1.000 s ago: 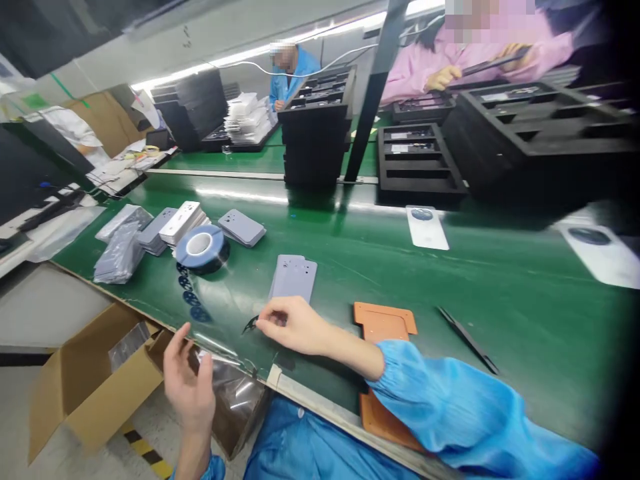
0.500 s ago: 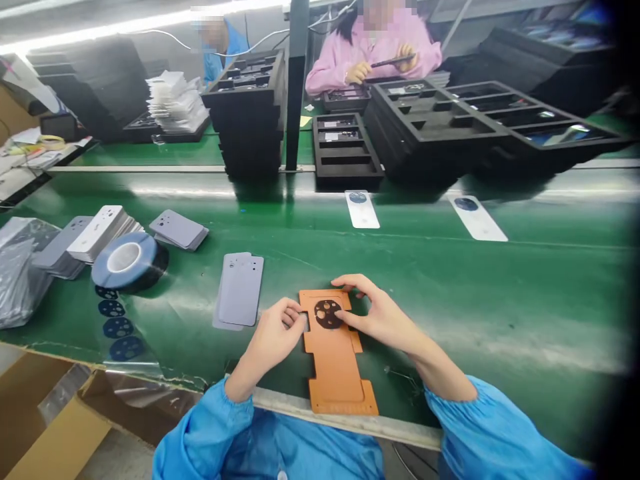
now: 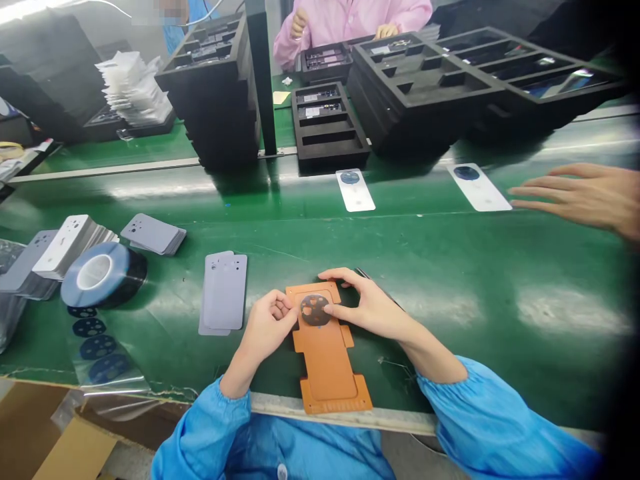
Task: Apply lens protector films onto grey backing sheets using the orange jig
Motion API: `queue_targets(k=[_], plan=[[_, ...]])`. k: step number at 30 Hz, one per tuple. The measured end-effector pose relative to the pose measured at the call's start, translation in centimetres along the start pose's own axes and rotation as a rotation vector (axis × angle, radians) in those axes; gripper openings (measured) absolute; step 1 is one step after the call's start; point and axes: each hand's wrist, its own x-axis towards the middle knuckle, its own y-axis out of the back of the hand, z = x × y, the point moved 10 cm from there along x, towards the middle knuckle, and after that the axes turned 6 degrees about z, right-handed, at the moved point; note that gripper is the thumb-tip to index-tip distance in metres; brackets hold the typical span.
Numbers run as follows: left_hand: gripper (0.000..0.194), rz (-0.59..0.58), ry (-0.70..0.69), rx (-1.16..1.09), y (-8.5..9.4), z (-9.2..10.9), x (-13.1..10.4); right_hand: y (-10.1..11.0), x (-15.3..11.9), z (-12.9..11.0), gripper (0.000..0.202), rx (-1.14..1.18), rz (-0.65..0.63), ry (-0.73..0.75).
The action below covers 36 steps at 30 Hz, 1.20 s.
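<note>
An orange fixture plate (image 3: 327, 370) with notched sides lies before me at the bench's front edge. Over its upper end is a round black camera-lens sticker (image 3: 315, 311) with several holes cut in it. My left hand (image 3: 270, 323) has curled fingers, thumb and index tip close together at the sticker's left edge; what is between them is hidden. From the other side, my right hand (image 3: 367, 303) reaches in with thumb and fingers apart. Its thumb touches the sticker's right edge and its index finger reaches over the plate's top edge. A thin dark tool (image 3: 380, 288) shows partly behind this hand.
Grey phone-back sheets (image 3: 226, 293) lie to the left, near a tape roll (image 3: 100, 273) trailing round black stickers. Two white sheets (image 3: 355, 192) with dark circles lie ahead. Black trays (image 3: 327, 160) stand beyond. A co-worker's hand (image 3: 585, 193) extends in from the right.
A co-worker's hand has entered at the right. The dark tool now shows behind my right hand. The sticker looks greyer and shinier. My hands keep nearly the same pose; the view has shifted.
</note>
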Motion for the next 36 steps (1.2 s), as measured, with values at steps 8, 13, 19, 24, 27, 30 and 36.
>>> queue_targets(k=[8,13,19,24,27,30,36], plan=[[0.019,0.011,0.004,0.002,-0.1,0.1,-0.1,-0.5,-0.1,0.4,0.049,-0.029,0.0,0.024],[0.022,0.029,-0.009,0.012,-0.2,-0.1,-0.1,-0.5,-0.1,0.5,0.048,-0.037,0.002,0.045],[0.023,0.06,-0.024,0.066,-0.2,0.1,-0.4,-0.7,-0.1,0.4,0.049,-0.049,0.017,0.069],[0.021,0.08,-0.054,0.117,-0.2,0.4,-0.4,-0.6,0.0,0.7,0.05,-0.055,-0.018,0.07],[0.02,0.073,-0.034,0.117,-0.2,0.3,-0.5,-0.3,0.2,1.2,0.052,-0.038,-0.061,0.04],[0.019,0.069,-0.029,0.121,-0.2,0.5,-0.6,0.0,0.2,1.7,0.049,-0.012,-0.079,-0.008],[0.017,0.071,-0.017,0.093,-0.1,0.7,-0.7,0.1,0.2,1.6,0.045,-0.041,0.004,-0.006]])
